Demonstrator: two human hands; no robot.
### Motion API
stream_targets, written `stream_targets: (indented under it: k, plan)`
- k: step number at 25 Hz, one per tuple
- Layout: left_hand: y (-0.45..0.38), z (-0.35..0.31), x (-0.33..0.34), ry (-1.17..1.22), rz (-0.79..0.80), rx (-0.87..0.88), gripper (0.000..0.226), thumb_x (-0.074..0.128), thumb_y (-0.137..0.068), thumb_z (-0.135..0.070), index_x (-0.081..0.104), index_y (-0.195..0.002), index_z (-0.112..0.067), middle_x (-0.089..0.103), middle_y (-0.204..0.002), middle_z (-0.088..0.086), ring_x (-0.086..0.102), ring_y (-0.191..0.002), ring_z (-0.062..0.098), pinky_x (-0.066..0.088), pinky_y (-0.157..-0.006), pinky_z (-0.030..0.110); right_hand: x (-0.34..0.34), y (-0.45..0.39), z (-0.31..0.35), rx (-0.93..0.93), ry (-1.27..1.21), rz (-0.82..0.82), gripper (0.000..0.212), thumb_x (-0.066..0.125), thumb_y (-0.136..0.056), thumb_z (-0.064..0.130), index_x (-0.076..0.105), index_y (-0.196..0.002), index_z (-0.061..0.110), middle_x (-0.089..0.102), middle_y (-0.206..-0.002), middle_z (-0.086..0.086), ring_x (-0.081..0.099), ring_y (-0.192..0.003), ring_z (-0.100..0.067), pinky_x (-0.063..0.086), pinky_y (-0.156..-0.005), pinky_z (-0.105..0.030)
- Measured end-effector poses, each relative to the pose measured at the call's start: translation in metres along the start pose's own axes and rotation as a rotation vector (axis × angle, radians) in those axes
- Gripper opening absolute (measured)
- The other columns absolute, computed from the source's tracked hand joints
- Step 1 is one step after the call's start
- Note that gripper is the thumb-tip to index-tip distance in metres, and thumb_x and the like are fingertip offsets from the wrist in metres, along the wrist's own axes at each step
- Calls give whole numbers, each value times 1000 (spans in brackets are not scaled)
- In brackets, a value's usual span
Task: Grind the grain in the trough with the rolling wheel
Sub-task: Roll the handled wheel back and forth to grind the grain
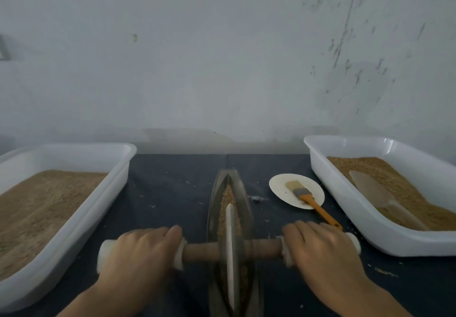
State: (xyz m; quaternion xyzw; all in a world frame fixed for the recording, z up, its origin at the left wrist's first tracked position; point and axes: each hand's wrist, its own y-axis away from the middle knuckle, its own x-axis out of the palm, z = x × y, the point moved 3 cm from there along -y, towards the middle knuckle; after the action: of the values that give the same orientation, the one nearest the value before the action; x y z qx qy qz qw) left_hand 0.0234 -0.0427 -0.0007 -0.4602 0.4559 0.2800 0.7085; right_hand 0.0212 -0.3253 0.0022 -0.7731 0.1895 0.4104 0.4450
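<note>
A long boat-shaped metal trough (245, 200) lies lengthwise on the dark cloth in front of me, with brown grain (229, 194) along its groove. The rolling wheel (230, 242) stands edge-up in the groove, its wooden axle (199, 252) sticking out to both sides. My left hand (140, 255) grips the white-wrapped left end of the axle. My right hand (320, 250) grips the white-wrapped right end. The wheel sits in the near half of the trough, and its lower part is hidden in the groove.
A white tub (74, 218) of fine brown meal stands at the left. At the right, a white tub (345, 193) holds whole grain and a clear scoop (375, 191). A small white plate (278, 183) with an orange-handled brush (308, 198) lies between trough and right tub. Loose grains dot the cloth.
</note>
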Motion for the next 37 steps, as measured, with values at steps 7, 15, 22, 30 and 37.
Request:
stream_targets:
  k: [7, 15, 22, 30, 37]
  plan:
    - [-83, 21, 28, -107, 92, -241, 18, 55, -88, -37, 38, -88, -32, 61, -91, -10, 57, -76, 10, 36, -64, 27, 43, -75, -33, 212, 91, 288, 21, 64, -85, 23, 52, -102, 20, 61, -86, 2, 55, -68, -14, 41, -58, -27]
    - [-15, 1, 4, -77, 72, -98, 26, 67, -73, -41, 42, -77, -34, 49, -67, -13, 52, -58, 7, 28, -48, 23, 12, -8, -7, 66, -23, 91, 32, 78, -48, 22, 56, -71, 21, 53, -55, -1, 48, -44, -11, 42, -39, -27]
    - [-57, 14, 23, -119, 137, -216, 23, 58, -84, -42, 36, -85, -35, 56, -83, -13, 54, -71, 7, 38, -62, 25, 35, -55, -25, 168, 78, 309, 24, 69, -79, 25, 53, -96, 21, 62, -84, 4, 58, -68, -13, 45, -58, -28]
    - [-51, 10, 16, -106, 98, -184, 25, 66, -79, -39, 43, -84, -32, 58, -79, -10, 59, -69, 12, 39, -58, 28, 31, -36, -22, 162, 33, 230, 29, 76, -67, 20, 54, -85, 20, 60, -71, 3, 53, -55, -14, 45, -50, -30]
    - [-22, -2, -2, -28, 92, -73, 41, 86, -45, -36, 51, -66, -29, 52, -56, -10, 54, -45, 11, 26, -38, 19, 17, -22, -14, 87, 2, 229, 42, 87, -42, 21, 57, -71, 20, 57, -58, 4, 49, -44, -12, 38, -41, -25]
